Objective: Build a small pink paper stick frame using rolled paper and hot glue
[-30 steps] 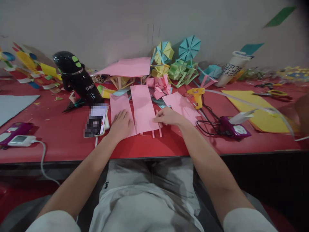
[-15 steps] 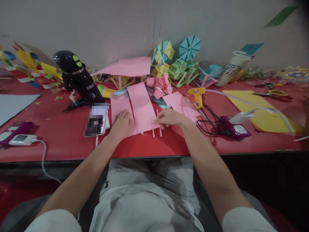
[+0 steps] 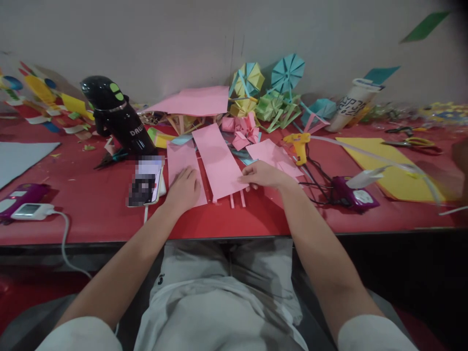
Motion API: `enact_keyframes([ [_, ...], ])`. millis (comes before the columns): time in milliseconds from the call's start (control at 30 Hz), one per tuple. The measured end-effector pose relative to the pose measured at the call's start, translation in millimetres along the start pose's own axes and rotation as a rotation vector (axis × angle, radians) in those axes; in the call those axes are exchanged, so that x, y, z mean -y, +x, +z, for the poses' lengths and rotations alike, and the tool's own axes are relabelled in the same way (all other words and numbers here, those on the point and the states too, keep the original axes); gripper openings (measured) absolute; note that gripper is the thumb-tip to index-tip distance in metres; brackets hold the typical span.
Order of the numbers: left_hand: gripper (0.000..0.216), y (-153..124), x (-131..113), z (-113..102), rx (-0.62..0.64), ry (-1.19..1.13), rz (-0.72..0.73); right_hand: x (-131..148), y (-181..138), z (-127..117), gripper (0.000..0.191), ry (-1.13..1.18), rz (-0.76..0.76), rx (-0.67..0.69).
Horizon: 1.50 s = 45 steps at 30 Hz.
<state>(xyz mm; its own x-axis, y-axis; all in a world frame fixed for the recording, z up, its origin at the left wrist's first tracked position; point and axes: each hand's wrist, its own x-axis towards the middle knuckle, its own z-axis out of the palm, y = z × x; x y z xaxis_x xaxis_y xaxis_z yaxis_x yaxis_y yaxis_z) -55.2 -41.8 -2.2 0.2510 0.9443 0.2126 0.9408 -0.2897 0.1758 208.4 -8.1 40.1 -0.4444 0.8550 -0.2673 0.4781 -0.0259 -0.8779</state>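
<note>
A: Hands first?

B: Left hand lies flat, fingers spread, pressing down on a short pink paper rectangle on the red table. Right hand has its fingertips pinched on the right edge of a long pink paper strip, which runs slantwise away from it, just right of the left hand.

A: How far along?

B: Looks like mid-way, my guess. Thin pink paper sticks poke out under the strip's near end, just left of the right hand, so a frame is laid and one panel sits on it. Strip looks crooked, not lined up. More pink sheets wait beyond the right hand, unused.

A: Glue?

B: Yellow glue gun lies beyond the right hand, untouched. Can't see any glue on the paper.

A: Other stuff?

B: Phone with blurred screen just left of the left hand, black bottle beyond it. Finished folded paper umbrellas at the wall.
</note>
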Motion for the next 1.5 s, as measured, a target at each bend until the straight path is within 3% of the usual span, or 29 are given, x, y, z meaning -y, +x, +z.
enact_keyframes([
  [200,0.025,-3,-10,-25,-0.015,-0.048,-0.096,6,-5,-1,0.034,0.231,-0.083,-0.012],
  [267,0.021,3,-14,-30,-0.054,-0.265,-0.152,7,-6,-1,0.037,0.299,-0.128,0.003],
  [333,0.038,18,-19,-31,-0.128,-0.648,-0.245,6,-7,-2,0.037,0.347,-0.173,0.019],
  [433,0.052,49,-27,-30,-0.052,-1.194,-0.344,1,-7,-6,0.032,0.33,-0.213,0.107],
  [533,0.033,78,-36,-27,-0.072,-1.436,-0.3,-4,-8,-11,0.034,0.264,-0.196,0.257],
  [633,0.031,94,-43,-22,-0.161,-1.503,-0.292,-7,-8,-15,0.036,0.243,-0.148,0.301],
  [733,0.036,96,-49,-14,-0.177,-1.546,-0.302,-9,-3,-16,0.036,0.383,-0.122,0.094],
  [800,0.037,92,-53,-9,-0.107,-1.582,-0.294,-12,4,-14,0.033,0.518,-0.11,-0.14],
  [867,0.035,88,-56,-6,-0.041,-1.599,-0.289,-15,11,-13,0.031,0.584,-0.117,-0.277],
  [1067,0.04,79,-64,-4,0.008,-1.644,-0.301,-14,19,-5,0.031,0.468,-0.291,-0.354],
  [1300,0.039,80,-65,-6,-0.227,-1.675,-0.348,-13,20,1,0.035,0.426,-0.272,-0.308],
  [1500,0.033,75,-61,-19,-0.098,-1.759,-0.297,-27,26,-18,0.017,0.148,-0.315,-0.598],
])
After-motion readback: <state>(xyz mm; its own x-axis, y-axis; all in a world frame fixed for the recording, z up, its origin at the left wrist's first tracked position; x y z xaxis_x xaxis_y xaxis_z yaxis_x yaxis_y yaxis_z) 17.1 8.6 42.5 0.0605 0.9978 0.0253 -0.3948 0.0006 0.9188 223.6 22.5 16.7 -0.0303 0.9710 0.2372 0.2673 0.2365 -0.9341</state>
